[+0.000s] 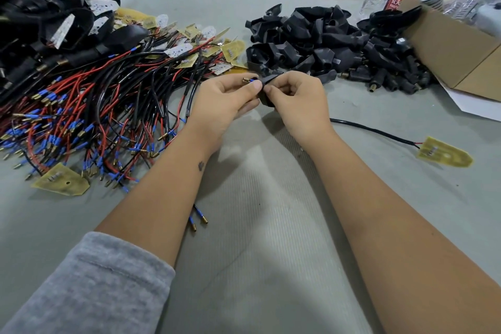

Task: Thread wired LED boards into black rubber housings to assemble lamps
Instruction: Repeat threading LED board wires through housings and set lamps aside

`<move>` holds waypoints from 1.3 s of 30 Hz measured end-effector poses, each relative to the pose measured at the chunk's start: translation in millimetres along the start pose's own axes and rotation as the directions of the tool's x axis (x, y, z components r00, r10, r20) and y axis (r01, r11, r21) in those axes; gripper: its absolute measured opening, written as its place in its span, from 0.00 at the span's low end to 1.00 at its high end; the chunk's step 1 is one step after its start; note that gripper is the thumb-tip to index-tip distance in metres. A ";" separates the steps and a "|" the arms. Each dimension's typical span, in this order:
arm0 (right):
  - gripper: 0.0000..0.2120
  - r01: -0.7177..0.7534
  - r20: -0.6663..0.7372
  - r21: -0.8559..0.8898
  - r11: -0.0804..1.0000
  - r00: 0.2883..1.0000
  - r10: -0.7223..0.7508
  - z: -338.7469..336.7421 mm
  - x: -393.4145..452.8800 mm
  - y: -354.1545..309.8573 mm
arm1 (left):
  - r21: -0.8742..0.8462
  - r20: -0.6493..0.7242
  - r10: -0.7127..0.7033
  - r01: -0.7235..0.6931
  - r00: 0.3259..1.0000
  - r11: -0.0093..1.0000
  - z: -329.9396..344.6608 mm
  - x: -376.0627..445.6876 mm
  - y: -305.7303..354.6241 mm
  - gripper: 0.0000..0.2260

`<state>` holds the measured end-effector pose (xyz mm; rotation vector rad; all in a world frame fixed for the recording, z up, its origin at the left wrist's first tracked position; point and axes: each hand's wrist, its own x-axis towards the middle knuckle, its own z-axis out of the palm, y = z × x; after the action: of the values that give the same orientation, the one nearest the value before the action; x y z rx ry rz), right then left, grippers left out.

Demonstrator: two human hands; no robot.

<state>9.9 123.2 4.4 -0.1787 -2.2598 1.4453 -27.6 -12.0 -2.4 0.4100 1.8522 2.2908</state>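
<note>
I see my left hand [230, 97] and right hand [294, 100] meeting at the centre of the worktop [271, 225], thumbs almost touching. The right hand pinches a black rubber housing [267, 89] between thumb and curled fingers. The left hand, fingers curled, pinches the wire ends [249, 80], whose brass tips with blue sleeves poke out at its 12 o'clock, just beside the housing's upper edge.

The relation that matters: the housing lies at 3 o'clock from the wire tips, touching or nearly so, with its long axis running roughly from 1 o'clock down to 7 o'clock. I cannot tell whether the tips have come out through it or are only lined up beside it.

A black cable [374, 130] runs from behind the right wrist out toward 4 o'clock and ends at a yellow LED board [444, 154] lying flat on the worktop, well apart from both hands. I judge this is the cable being threaded, so the board will have to be drawn in from that side, along the housing's axis.

Loose housings [325, 46] are heaped at 1 o'clock; wired boards [95, 106] sprawl at 9 to 10 o'clock.
</note>
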 end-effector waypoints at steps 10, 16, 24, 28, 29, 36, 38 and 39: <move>0.11 0.070 0.036 0.114 0.991 0.997 -0.075 1.3 -3.6 -4.7 | -0.069 -0.043 0.015 -0.018 0.999 0.997 0.2 1.5 0.5 0.11; 0.08 0.094 0.038 0.166 0.982 0.994 -0.101 -2.0 -5.5 -6.5 | 0.030 0.043 -0.032 0.030 0.999 0.999 1.6 0.7 -0.4 0.10; 0.04 0.080 0.083 -0.088 0.993 0.994 -0.073 1.2 -2.3 2.4 | -0.024 -0.090 0.036 -0.038 0.995 0.999 2.2 -1.4 1.4 0.12; 0.06 0.147 0.098 -0.199 0.969 0.987 -0.129 1.9 -1.2 4.9 | -0.180 -0.183 0.016 -0.049 0.983 0.983 -3.4 -1.3 6.8 0.14; 0.07 0.168 0.106 -0.214 0.962 0.983 -0.148 2.5 -1.6 5.3 | -0.200 -0.180 0.011 -0.047 0.984 0.979 -4.6 -0.6 7.6 0.14; 0.05 0.281 0.097 -0.210 0.937 0.959 -0.266 5.5 -2.4 6.2 | 0.116 -0.010 -0.039 0.040 0.999 0.992 3.8 0.6 2.7 0.11; 0.04 0.286 0.084 -0.227 0.931 0.958 -0.274 6.2 -1.8 7.2 | 0.160 0.003 -0.017 0.016 1.000 0.987 5.6 -1.4 0.8 0.13; 0.02 0.285 0.081 -0.235 0.929 0.959 -0.273 6.6 -1.5 7.5 | 0.155 -0.009 -0.007 0.008 1.000 0.988 5.3 -1.9 0.8 0.14</move>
<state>7.4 120.5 -5.1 0.1008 -2.3827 1.0334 -24.1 -7.8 -0.7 0.4140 2.0404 2.1543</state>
